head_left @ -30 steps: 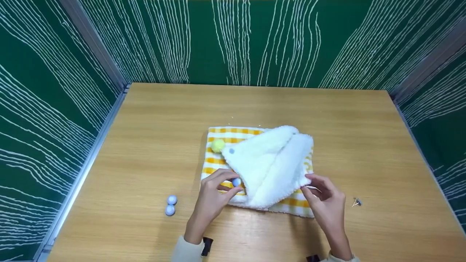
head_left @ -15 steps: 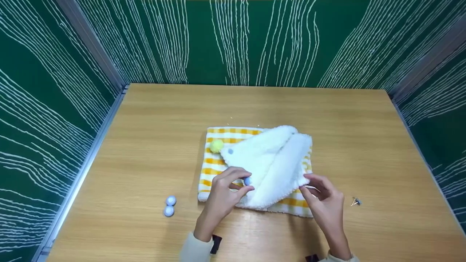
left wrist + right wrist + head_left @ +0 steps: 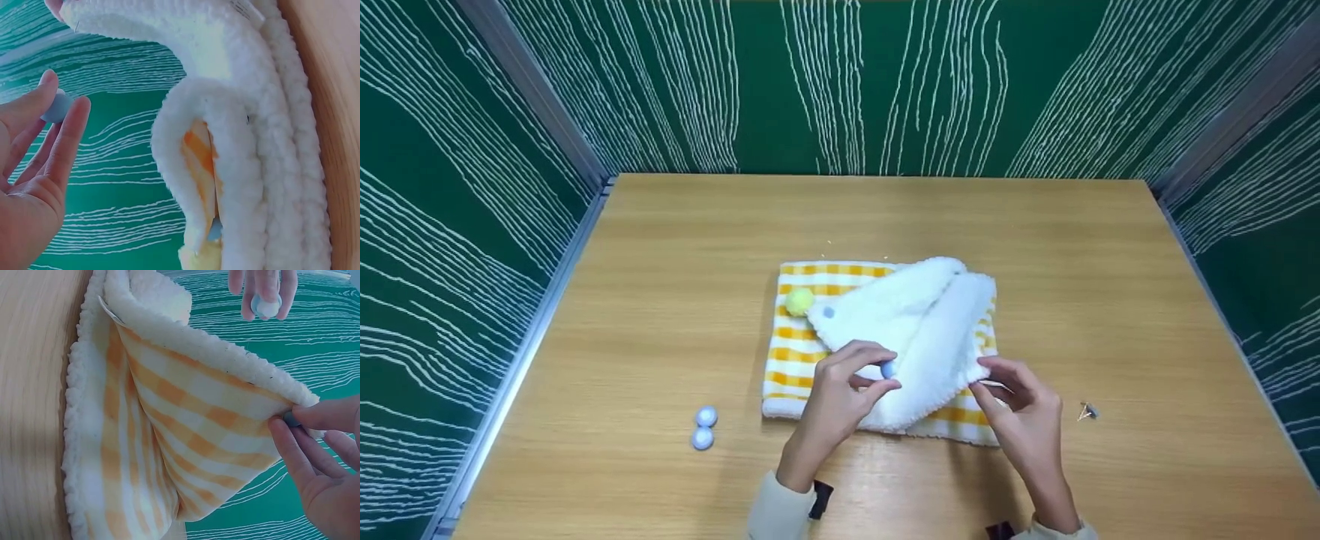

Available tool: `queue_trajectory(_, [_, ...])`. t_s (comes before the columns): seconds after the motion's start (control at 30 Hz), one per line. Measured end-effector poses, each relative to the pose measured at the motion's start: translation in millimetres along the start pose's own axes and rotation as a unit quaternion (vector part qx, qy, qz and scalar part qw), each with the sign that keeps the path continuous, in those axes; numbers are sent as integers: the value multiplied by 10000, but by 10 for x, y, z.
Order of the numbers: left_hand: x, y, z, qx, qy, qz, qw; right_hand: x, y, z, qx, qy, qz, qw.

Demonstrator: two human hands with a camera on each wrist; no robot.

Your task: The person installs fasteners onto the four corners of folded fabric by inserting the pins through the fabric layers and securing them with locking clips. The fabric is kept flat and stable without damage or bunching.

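My left hand point(image 3: 840, 390) pinches a small pale-blue ball point(image 3: 888, 369) between thumb and fingertips, over the white fleece; the left wrist view shows this ball point(image 3: 58, 108) apart from the cloth. My right hand point(image 3: 1026, 412) pinches a raised corner of the blanket point(image 3: 915, 322), fleecy white on one side, yellow-and-white checked on the other. In the right wrist view a small blue-grey disc point(image 3: 291, 418) sits between those fingers, against the checked side. The folded blanket's left corner bears a blue dot point(image 3: 829, 312) beside a yellow-green pompom point(image 3: 799, 302).
Two more pale-blue balls point(image 3: 704, 427) lie touching each other on the wooden table point(image 3: 660, 300), left of the blanket. Small pins with a blue-grey part point(image 3: 1087, 411) lie to the right. Green walls with white lines point(image 3: 780, 90) enclose the back and sides.
My left hand has moved right with the ball, from the blanket's lower left towards the corner in my right hand. The right hand keeps its grip; the whole view has shifted slightly.
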State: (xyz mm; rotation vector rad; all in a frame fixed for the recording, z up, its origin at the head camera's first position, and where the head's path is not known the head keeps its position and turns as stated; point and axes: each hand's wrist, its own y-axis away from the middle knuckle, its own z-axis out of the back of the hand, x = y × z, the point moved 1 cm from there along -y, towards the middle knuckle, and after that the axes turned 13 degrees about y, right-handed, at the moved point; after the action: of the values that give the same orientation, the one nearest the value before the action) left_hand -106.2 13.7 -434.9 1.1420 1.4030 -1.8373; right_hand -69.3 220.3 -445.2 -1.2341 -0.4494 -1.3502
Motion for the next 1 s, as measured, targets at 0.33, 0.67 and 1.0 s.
queue_trajectory(0.33, [81,-82,-98,73,-42,-175,9998,4,-7,-19,98,-223,-237,9994])
queue_trajectory(0.67, [92,-136,-230,375,-140,23,9992,2,-6,-70,301,-85,-155,9994])
queue_trajectory(1.0, [89,-164,-317,543,-172,176,9982,21,-3,-85,361,-103,49,9993])
